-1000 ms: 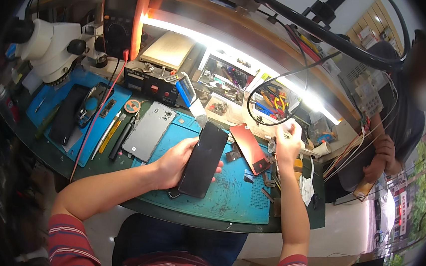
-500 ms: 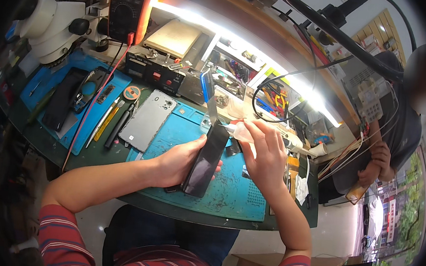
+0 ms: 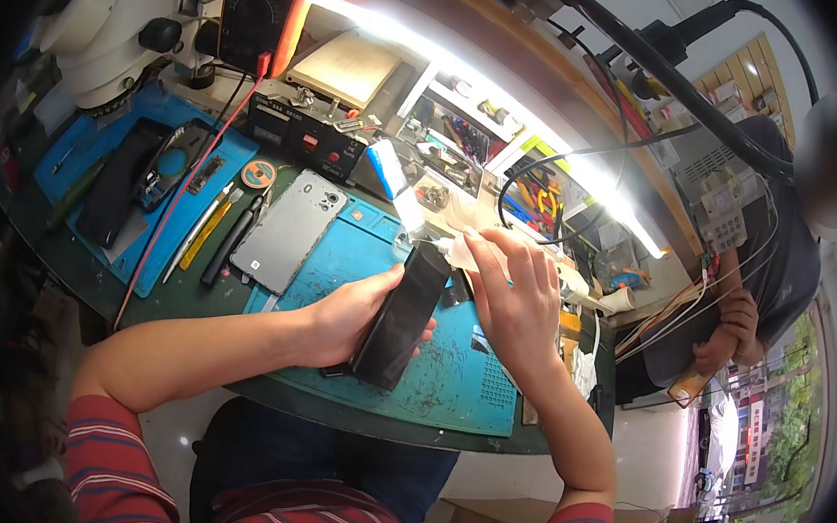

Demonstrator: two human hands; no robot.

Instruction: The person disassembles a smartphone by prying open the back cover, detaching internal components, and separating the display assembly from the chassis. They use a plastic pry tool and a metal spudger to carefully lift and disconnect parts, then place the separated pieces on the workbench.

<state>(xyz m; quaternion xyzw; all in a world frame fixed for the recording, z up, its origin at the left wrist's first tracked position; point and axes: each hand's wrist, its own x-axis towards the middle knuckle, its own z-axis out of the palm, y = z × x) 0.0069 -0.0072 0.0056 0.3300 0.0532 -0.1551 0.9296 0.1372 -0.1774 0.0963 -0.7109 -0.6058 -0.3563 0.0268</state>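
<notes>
A black phone (image 3: pixel 400 321) is tilted up in my left hand (image 3: pixel 345 317), the thumb on its left edge and fingertips showing at its right side. At the phone's top end a thin flat strip (image 3: pixel 395 183), white with a blue part, sticks up and away. My right hand (image 3: pixel 518 304) pinches a small translucent bottle (image 3: pixel 466 255) whose narrow tip is at the phone's top corner, beside the base of the strip. I cannot tell whether the tip touches. Below the hands lies a blue repair mat (image 3: pixel 438 386).
Left of the mat lie a grey phone back (image 3: pixel 293 232), a black pen-like tool (image 3: pixel 231 244), a yellow-handled brush (image 3: pixel 206 235) and a solder reel (image 3: pixel 258 174). A microscope (image 3: pixel 112 36) stands far left. Another person's crossed hands (image 3: pixel 733 331) are at the right.
The strip at the phone's top leans further left and shows its bright face. The bottle stays by the phone's top corner, with the right hand shifted slightly. My left hand still holds the phone.
</notes>
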